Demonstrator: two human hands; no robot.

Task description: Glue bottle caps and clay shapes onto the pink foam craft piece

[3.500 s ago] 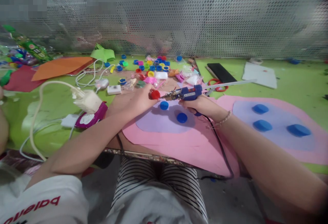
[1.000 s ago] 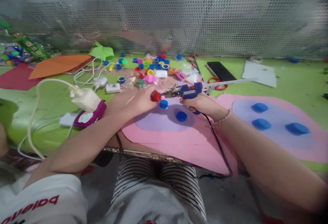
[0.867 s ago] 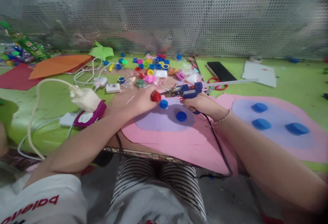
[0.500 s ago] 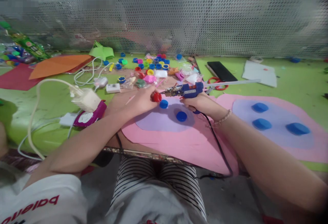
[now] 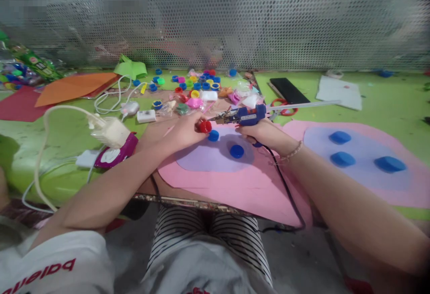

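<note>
Between the fingers of my left hand (image 5: 188,129) is a red bottle cap (image 5: 205,127), its hollow side partly facing me. My right hand (image 5: 264,131) is wrapped round the handle of a blue hot glue gun (image 5: 250,115). The gun's nozzle points left, close above the red cap; whether they touch I cannot tell. A clear glue stick (image 5: 302,105) sticks out of its back. Below the hands, a blue cap (image 5: 213,136) and another blue cap (image 5: 237,151) sit on a lilac paper shape (image 5: 201,162), which lies on pink paper (image 5: 215,182).
Several blue caps (image 5: 342,159) sit on a second lilac shape at the right. Loose coloured caps (image 5: 198,86) are scattered behind my hands. A black phone (image 5: 289,91) and red-handled scissors (image 5: 285,110) lie back right. At the left are a power adapter (image 5: 110,130) and cables.
The red cap has turned in my left fingers, so its hollow side shows more. The gun's nozzle has lifted slightly off it. The whole view has shifted a little.
</note>
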